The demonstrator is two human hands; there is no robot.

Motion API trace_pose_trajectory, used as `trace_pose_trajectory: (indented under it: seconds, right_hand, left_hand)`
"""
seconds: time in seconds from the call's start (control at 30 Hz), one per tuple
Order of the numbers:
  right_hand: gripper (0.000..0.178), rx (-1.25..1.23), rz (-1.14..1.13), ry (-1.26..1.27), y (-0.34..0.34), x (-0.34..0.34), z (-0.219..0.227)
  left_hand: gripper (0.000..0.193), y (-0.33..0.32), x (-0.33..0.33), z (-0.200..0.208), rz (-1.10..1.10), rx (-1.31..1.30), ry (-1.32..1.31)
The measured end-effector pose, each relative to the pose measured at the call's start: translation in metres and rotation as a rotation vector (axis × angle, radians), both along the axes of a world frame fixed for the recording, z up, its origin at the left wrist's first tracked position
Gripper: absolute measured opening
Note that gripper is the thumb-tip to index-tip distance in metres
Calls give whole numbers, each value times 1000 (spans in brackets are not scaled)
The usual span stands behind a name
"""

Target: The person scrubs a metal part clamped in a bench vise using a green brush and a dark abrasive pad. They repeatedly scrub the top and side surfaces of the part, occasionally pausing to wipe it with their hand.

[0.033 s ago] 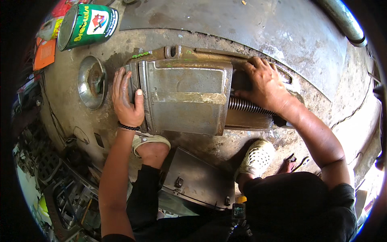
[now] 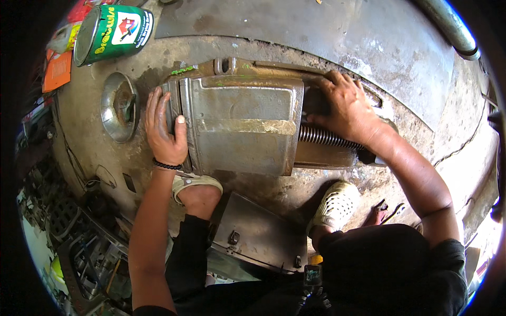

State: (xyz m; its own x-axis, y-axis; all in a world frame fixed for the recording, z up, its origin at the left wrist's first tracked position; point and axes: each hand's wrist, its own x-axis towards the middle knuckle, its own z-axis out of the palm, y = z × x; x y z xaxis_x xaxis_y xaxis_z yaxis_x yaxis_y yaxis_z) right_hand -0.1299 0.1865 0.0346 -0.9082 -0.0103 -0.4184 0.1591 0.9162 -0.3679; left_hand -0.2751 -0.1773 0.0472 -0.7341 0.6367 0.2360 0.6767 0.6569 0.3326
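A heavy, worn metal machine vise (image 2: 242, 150) lies lengthwise on the floor in front of me. My left hand (image 2: 165, 131) rests against its left jaw end, fingers stretched out and thumb apart on the top edge. At the other end, my right hand (image 2: 348, 108) is bent over the vise's frame, its fingertips on the far rail and its thumb down inside the gap. Just below that hand runs the exposed threaded screw (image 2: 329, 138). The undersides of the fingers on the right hand are hidden.
Left of the vise are a shallow metal bowl (image 2: 118, 126) and a green paint tin (image 2: 124, 34). A metal sheet (image 2: 300, 26) and a pipe (image 2: 450, 26) lie beyond. A dark metal box (image 2: 258, 229) sits between my feet; red-handled pliers (image 2: 378, 215) lie at right.
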Motion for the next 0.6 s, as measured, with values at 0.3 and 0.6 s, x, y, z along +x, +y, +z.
trace_pose_trajectory:
  seconds: [0.3,0.6]
  right_hand:
    - [81,79,62,-40,-4,-9,-12]
    - [77,189,42,105,0,-23,-1]
  left_hand:
    - [49,-2,-6,-8,-19,-2,17]
    - [49,1,-4,-5,-21,-10,-9]
